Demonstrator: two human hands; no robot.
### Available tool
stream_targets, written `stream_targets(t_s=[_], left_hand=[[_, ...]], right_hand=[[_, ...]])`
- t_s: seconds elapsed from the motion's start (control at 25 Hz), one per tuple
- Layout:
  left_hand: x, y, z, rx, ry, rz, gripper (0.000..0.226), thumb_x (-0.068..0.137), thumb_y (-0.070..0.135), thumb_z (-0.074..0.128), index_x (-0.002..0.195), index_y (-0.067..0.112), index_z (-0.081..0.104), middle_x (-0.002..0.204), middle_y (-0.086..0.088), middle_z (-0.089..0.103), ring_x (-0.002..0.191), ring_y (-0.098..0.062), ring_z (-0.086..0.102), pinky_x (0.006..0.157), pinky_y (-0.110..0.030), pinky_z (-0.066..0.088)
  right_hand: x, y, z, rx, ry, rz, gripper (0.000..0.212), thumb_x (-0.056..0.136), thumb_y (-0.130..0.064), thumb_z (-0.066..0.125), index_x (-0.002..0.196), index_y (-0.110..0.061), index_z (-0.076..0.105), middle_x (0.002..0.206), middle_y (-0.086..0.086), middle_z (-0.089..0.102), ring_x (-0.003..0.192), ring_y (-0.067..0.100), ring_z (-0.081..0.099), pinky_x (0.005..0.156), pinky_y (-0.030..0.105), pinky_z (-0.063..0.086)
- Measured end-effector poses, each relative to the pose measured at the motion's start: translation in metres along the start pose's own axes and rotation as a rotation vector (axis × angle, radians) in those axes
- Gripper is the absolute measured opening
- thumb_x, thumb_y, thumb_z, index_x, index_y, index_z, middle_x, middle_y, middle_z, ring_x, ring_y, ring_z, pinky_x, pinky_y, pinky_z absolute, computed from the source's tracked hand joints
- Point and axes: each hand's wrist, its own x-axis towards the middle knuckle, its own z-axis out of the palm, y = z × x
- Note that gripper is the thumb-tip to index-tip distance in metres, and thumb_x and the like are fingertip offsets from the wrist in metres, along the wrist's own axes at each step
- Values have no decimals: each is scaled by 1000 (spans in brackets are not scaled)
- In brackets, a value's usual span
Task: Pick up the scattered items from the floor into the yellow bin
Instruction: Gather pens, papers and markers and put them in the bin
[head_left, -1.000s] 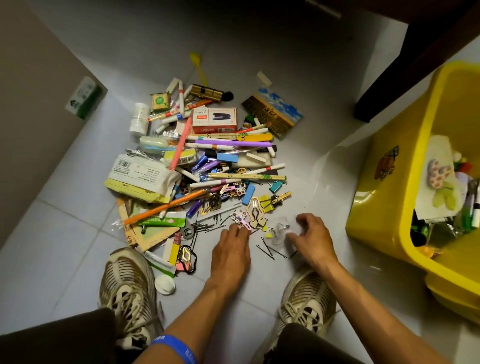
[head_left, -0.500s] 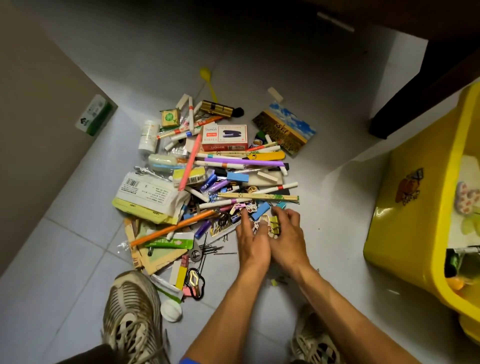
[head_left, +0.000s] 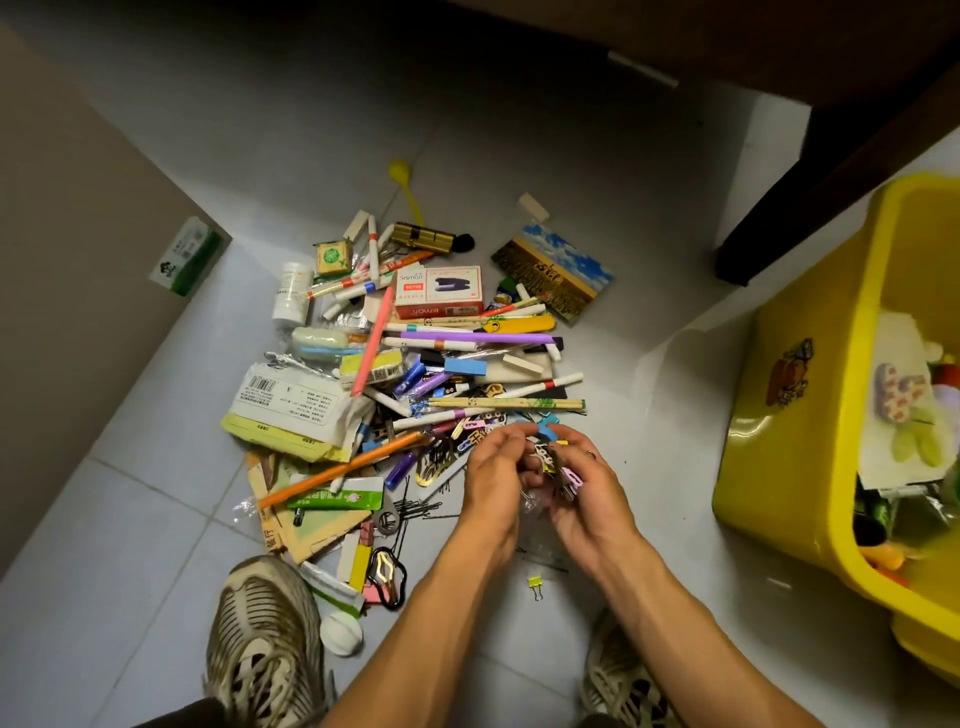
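A heap of pens, markers, clips, packets and cards (head_left: 415, 364) lies on the grey tiled floor. My left hand (head_left: 496, 473) and right hand (head_left: 584, 483) are cupped together just above the floor at the heap's near right edge. Between them they hold a bunch of small clips and bookmarks (head_left: 550, 457), blue, yellow, black and pink. The yellow bin (head_left: 789, 452) stands to the right, with several things inside it. A small yellow binder clip (head_left: 535, 584) lies on the floor below my hands.
A red stapler box (head_left: 439, 291) and a landscape postcard (head_left: 553, 270) lie at the heap's far side. Black hairpins (head_left: 415, 512) are scattered left of my hands. My shoes (head_left: 265, 639) flank my arms. A dark furniture leg (head_left: 810, 202) stands behind the bin; a beige wall is left.
My hands came together over the small clips at the heap's edge, scooped them up and lifted them off the floor. The view shifted left, cutting off part of the bin.
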Motion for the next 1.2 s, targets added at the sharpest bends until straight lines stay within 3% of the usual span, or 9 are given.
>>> stream_targets(t_s=[0.16,0.36,0.48,0.56,0.68,0.76,0.88,1.04,1.2], left_hand=[[-49,33,42,-40,-103,79,30,99,8,47,84,12,72,68,-2,58,55,-9,51,57,-25,40],[-120,50,150,3,-420,88,33,94,11,52,71,17,75,65,-3,58,55,-9,50,58,-28,40],[-160,43,220,104,-607,96,22,96,17,54,83,15,72,74,-6,62,61,-10,56,57,-24,45],[-172,37,248,195,-642,136,23,101,28,47,108,18,67,98,-3,67,81,-7,64,69,-21,52],[-165,33,240,399,-605,220,47,104,40,37,146,22,42,146,-3,48,132,-17,47,111,-40,38],[-150,30,206,443,-585,256,46,104,40,35,146,22,44,145,-4,50,130,-16,48,111,-37,38],[-125,30,151,480,-380,291,42,102,37,39,141,24,50,142,3,53,119,-3,47,97,-20,38],[-90,29,67,591,-104,329,25,97,26,52,120,31,61,115,11,62,105,-6,57,75,-14,44],[-37,41,-38,928,305,356,19,92,18,57,109,27,61,107,4,63,101,-18,60,81,-35,55]], right_hand=[[-52,-45,13,90,-59,-101,21,79,-5,60,93,-17,70,86,13,69,66,18,64,54,23,47],[-134,-132,-18,218,-34,-449,19,74,-13,64,90,-21,70,86,10,72,70,17,69,53,23,52],[-168,-186,-55,325,70,-652,19,87,-11,59,96,-24,71,97,9,73,82,18,71,64,28,57],[-177,-209,-72,180,216,-751,26,98,-23,52,121,-22,62,121,9,67,106,19,66,88,34,54],[-171,-206,-75,-239,427,-765,49,101,-41,42,148,-31,35,150,-3,44,129,11,46,100,25,41],[-159,-187,-67,-428,459,-754,53,100,-43,41,151,-37,28,154,-6,37,130,9,42,98,20,43],[-140,-152,-49,-691,493,-807,41,98,-36,46,139,-33,48,145,-1,48,130,18,46,104,35,40],[-116,-95,-11,-826,139,-750,21,98,-16,54,96,-32,66,98,-2,71,85,14,69,70,27,57],[-60,-44,19,-1305,-107,-602,18,92,-15,62,97,-32,67,94,-9,71,77,5,65,69,22,51]])
